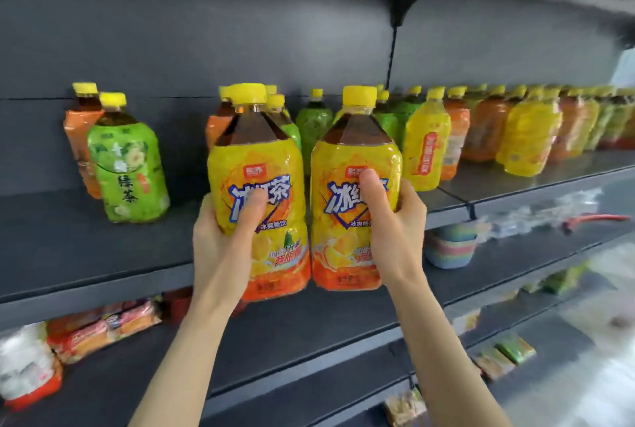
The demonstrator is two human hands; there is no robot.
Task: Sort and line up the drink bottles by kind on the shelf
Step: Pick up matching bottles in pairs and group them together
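Two yellow bottles (271, 165) (343, 158) before the shelf edge (103, 296)

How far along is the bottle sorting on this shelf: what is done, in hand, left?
Done: little; no kind has its own line. In hand: left hand and right hand each grip a yellow iced tea bottle, side by side at the shelf front. Left: the green tea bottle stands by an orange-label bottle, and the right-hand row mixes yellow, orange and green.
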